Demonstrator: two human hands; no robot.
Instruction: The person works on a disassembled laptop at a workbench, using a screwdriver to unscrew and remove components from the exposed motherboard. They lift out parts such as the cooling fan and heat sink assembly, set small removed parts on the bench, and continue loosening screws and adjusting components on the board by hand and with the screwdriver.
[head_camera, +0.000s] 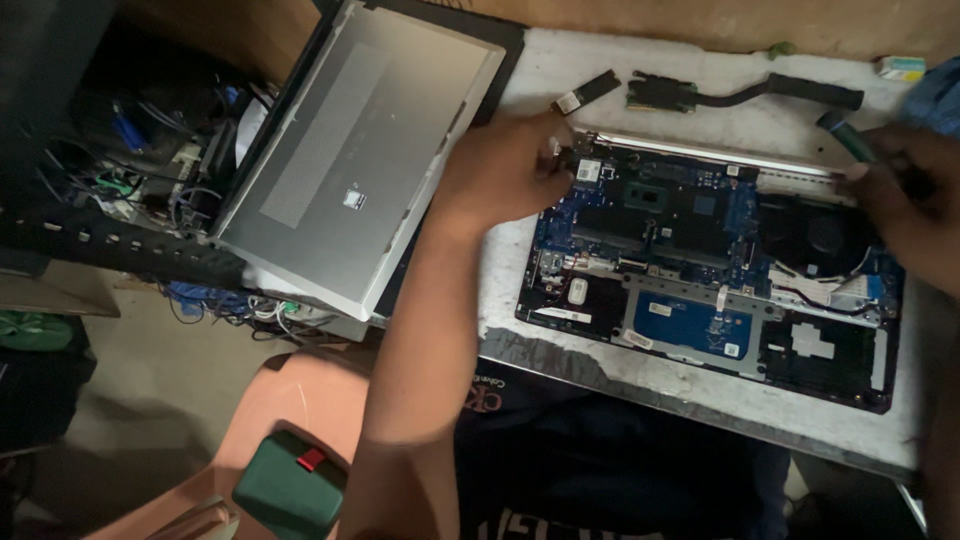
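1. Head-camera view looking down on a pale, worn worktop (620, 375) carrying an opened laptop base with a blue circuit board and black fan exposed (700, 260).
2. The left hand (505, 165) rests on the far left corner of the base, fingers curled around a small dark part near the hinge; the grip is closed, but exactly what it pinches is hard to tell.
3. The right hand (905, 190) sits at the far right corner, loosely closed about a green-handled tool (845, 135), probably a screwdriver.
4. A silver laptop cover panel (350, 160) leans off the worktop's left edge, over tangled cables.
5. A loose black copper-piped heat sink (745, 92) and a small black memory-like stick (587, 90) lie behind the base.
6. Risks, as I judge them: the tool tip could slip and scratch the bare board; the overhanging panel could slide and fall.
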